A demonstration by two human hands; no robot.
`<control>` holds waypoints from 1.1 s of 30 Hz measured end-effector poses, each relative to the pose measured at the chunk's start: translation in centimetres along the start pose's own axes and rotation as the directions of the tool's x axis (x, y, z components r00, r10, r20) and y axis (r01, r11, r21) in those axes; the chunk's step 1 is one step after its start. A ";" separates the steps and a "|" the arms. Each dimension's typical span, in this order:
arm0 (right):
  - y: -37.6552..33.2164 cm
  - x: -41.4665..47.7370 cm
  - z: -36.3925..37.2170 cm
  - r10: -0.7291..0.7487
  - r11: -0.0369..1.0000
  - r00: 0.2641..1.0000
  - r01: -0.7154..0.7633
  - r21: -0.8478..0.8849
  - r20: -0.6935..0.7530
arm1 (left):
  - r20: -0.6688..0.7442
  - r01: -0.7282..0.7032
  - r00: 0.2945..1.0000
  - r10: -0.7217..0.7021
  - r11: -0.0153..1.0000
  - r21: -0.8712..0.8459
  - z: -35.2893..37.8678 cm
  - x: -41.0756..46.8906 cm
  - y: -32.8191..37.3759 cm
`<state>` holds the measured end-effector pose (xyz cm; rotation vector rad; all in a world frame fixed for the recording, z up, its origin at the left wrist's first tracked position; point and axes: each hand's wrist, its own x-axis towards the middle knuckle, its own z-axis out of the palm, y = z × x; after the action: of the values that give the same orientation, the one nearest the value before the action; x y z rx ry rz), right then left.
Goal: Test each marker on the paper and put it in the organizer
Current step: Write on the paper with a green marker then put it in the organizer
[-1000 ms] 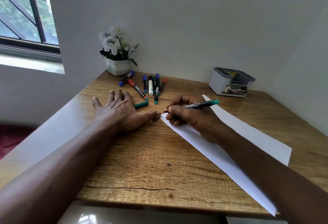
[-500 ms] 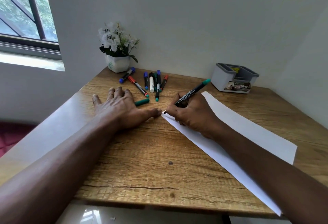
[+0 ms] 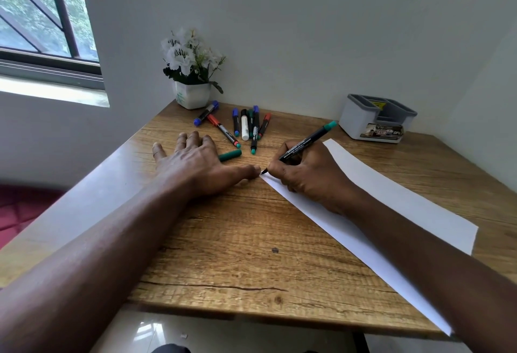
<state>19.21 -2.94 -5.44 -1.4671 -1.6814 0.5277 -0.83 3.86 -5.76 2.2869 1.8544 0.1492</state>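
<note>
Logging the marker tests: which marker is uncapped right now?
The green-ended marker gripped by the right hand, tip at the paper's corner; its green cap lies loose, while the other markers lie together near the flower pot.

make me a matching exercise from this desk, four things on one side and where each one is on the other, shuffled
Things
1. green cap
2. organizer
3. flower pot
4. uncapped marker

Places
a. far left corner of the desk, by the wall
b. gripped in the right hand, tip at the corner of the paper
c. lying flat beside the left hand
d. far right of the desk, near the wall

Pairs: 1-c, 2-d, 3-a, 4-b
</note>
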 end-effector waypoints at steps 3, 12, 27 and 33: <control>0.0 -0.2 -0.1 0.005 1.000 1.000 -0.005 0.029 -0.011 | 0.001 0.000 1.000 0.000 1.000 0.003 0.0 0.0 0.0; 0.0 -0.2 0.0 -0.007 1.000 1.000 0.007 -0.002 -0.026 | 0.004 0.004 1.000 -0.004 1.000 0.004 -0.1 0.0 0.1; -0.4 -0.4 0.1 0.052 0.997 0.994 -0.047 0.055 -0.095 | 0.013 0.011 1.000 -0.011 1.000 0.007 -0.3 -0.3 0.2; -0.7 -0.4 0.2 0.053 0.998 0.996 -0.054 -0.015 -0.072 | 0.013 0.011 1.000 -0.011 1.000 0.005 -0.3 -0.4 0.3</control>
<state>18.66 -3.42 -5.16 -1.5291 -1.5984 0.4850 -0.72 3.44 -5.35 2.2744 1.8629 0.1277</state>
